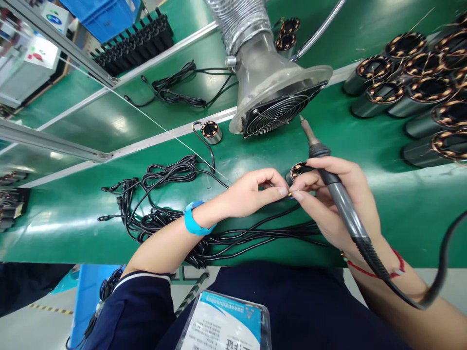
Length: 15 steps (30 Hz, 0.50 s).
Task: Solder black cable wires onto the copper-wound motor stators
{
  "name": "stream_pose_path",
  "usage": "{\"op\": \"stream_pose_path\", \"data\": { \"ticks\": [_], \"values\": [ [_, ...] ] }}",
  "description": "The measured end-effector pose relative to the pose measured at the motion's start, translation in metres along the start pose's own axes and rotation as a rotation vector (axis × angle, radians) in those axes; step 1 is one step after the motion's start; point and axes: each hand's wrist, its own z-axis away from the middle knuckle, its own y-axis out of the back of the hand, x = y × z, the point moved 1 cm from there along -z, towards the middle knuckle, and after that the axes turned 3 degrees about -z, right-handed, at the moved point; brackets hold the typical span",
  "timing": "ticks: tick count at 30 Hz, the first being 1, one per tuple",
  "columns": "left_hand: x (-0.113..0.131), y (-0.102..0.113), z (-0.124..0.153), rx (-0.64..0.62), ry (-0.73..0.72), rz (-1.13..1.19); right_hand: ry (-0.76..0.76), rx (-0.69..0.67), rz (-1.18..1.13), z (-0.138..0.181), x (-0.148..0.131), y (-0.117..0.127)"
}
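Note:
My right hand (337, 199) is closed round a soldering iron (345, 206), its tip pointing up and away toward the fan. The thumb and forefinger of that hand also pinch near a thin wire end with a bit of yellow. My left hand (255, 192), with a blue wrist strap (195, 219), pinches at the same spot, fingertips almost touching the right ones. Just behind the fingers sits a motor stator (299, 170) with copper windings, partly hidden. A black cable (219, 179) runs in behind my left hand.
A bundle of black cables (156, 221) lies along the bench's near side. Above hangs a fume extractor hood (280, 102) with a fan grille. Several stators (419, 87) stand at the right; one wired stator (211, 132) is by the rail. A blue bin (105, 17) is at upper left.

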Motion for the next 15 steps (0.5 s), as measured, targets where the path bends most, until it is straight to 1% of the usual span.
{"op": "stream_pose_path", "data": {
  "ticks": [3, 4, 5, 6, 9, 12, 14, 15],
  "values": [
    [0.004, 0.002, 0.003, -0.240, 0.129, 0.097, 0.057, 0.012, 0.007, 0.003, -0.002, -0.001],
    [0.006, 0.002, 0.004, -0.281, 0.157, 0.127, 0.064, 0.024, 0.016, 0.003, -0.003, -0.002],
    [0.008, 0.002, 0.005, -0.280, 0.167, 0.142, 0.063, 0.036, 0.027, 0.004, -0.003, -0.002],
    [0.009, 0.001, 0.005, -0.239, 0.160, 0.145, 0.057, 0.043, 0.039, 0.004, -0.003, -0.002],
    [0.009, -0.002, 0.001, -0.038, 0.119, 0.104, 0.081, 0.047, 0.109, 0.004, 0.001, 0.002],
    [0.003, -0.006, -0.006, 0.126, 0.126, 0.027, 0.097, 0.108, 0.344, 0.003, 0.010, 0.014],
    [-0.002, -0.006, -0.011, 0.211, 0.143, -0.023, 0.016, 0.149, 0.493, 0.004, 0.019, 0.022],
    [-0.004, -0.005, -0.013, 0.243, 0.151, -0.038, -0.034, 0.145, 0.531, 0.004, 0.022, 0.025]
  ]
}}
